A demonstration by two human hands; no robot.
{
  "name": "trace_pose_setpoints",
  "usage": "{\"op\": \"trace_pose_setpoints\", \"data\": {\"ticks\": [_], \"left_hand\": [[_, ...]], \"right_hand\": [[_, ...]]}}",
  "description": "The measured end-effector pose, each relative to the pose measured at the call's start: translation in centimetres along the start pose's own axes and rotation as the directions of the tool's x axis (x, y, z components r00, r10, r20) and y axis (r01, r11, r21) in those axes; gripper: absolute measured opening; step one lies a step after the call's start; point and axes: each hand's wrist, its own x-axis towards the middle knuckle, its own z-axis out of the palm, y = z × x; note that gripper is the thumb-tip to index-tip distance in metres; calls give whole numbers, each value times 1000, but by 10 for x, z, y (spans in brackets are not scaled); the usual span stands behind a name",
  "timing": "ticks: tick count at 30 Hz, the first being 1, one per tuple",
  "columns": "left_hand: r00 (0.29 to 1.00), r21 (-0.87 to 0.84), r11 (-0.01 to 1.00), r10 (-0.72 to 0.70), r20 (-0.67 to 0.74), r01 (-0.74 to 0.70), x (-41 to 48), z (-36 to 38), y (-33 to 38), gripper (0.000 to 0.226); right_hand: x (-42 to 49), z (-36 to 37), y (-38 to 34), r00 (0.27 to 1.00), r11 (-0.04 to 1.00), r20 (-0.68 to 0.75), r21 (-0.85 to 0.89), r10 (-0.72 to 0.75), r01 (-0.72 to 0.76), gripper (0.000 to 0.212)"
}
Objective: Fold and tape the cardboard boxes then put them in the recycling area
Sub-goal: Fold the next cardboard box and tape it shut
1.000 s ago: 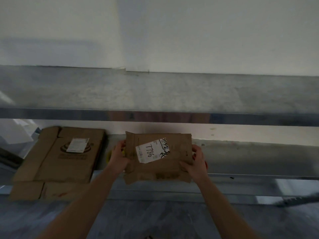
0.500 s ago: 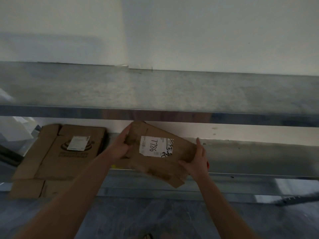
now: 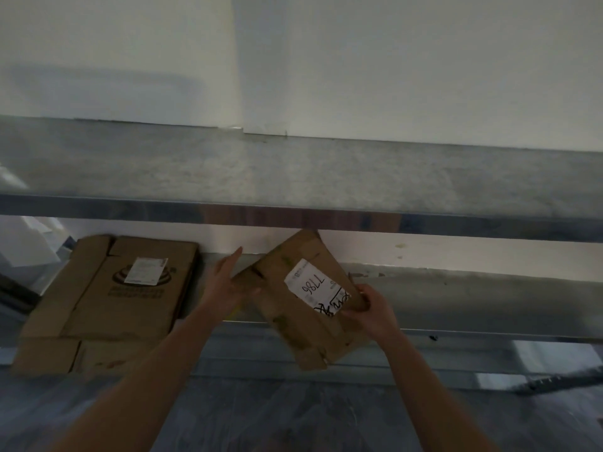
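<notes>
Stack on the left: a large flattened brown cardboard box with a white label lies flat on the left of the lower grey metal shelf, well apart from both hands.
Left hand: the fingers are straight and apart, resting against the left edge of the piece being carried. It steadies the piece and does not clasp it.
Piece in hand: a small flattened brown cardboard box with a white label reading 7786 is held in the air over the shelf's near edge. It is tilted, with one corner up near the upper shelf and one corner hanging low.
Right hand: the fingers are curled round the small box's right edge beside the label, and this hand bears it.
Handling: it is probably light and fairly stiff but creased, so it may flex along its folds.
Where to hold: opposite edges look best, thumbs on top, away from the loose flap at the low corner.
</notes>
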Motion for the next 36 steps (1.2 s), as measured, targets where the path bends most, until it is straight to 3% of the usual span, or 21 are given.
{"op": "trace_pose_setpoints", "data": {"ticks": [2, 4, 11, 13, 17, 19, 22, 24, 26, 29, 32, 36], "left_hand": [[995, -98, 990, -102, -3, 101, -9, 10, -16, 105], [982, -260, 947, -170, 88, 187, -15, 22, -20, 108], [952, -513, 827, -80, 295, 229, -20, 43, -3, 108], [953, -502, 846, -25, 303, 182, -21, 42, 0, 103], [974, -426, 899, -2, 226, 101, -17, 36, 9, 116], [980, -427, 902, 18, 199, 70, -16, 29, 10, 118], [976, -381, 923, 37, 214, 49, -14, 18, 9, 117], [977, -261, 965, 44, 207, 12, -16, 16, 12, 108], [979, -220, 976, 46, 200, -1, -21, 15, 18, 97], [976, -280, 960, 82, 202, -23, -30, 13, 30, 97], [987, -168, 982, 109, 121, -88, -39, 15, 44, 101], [955, -529, 847, 193, 227, -45, -54, 19, 47, 103]], "right_hand": [[-4, 0, 7, 999, 995, -10, 94, 30, -29, 52], [-6, 1, 12, 998, 979, -2, 195, 56, -54, 48], [-12, -1, 8, 993, 889, 47, 442, 107, -117, 42], [-13, -2, 7, 992, 881, 49, 457, 115, -125, 53], [-12, -2, 3, 992, 915, 102, 389, 76, -110, 104], [-12, 0, -2, 990, 927, 131, 361, 58, -102, 113], [-10, 4, -11, 997, 883, 53, 464, 59, -77, 92], [-9, 8, -17, 999, 931, -35, 366, 5, 8, 58], [-10, 10, -23, 995, 953, -78, 292, -55, 75, 44], [-15, 10, -32, 985, 937, -87, 303, -151, 170, 52], [-20, 8, -39, 971, 895, -59, 379, -230, 235, 62], [-31, 15, -41, 970, 892, -55, 384, -238, 241, 66]]}}
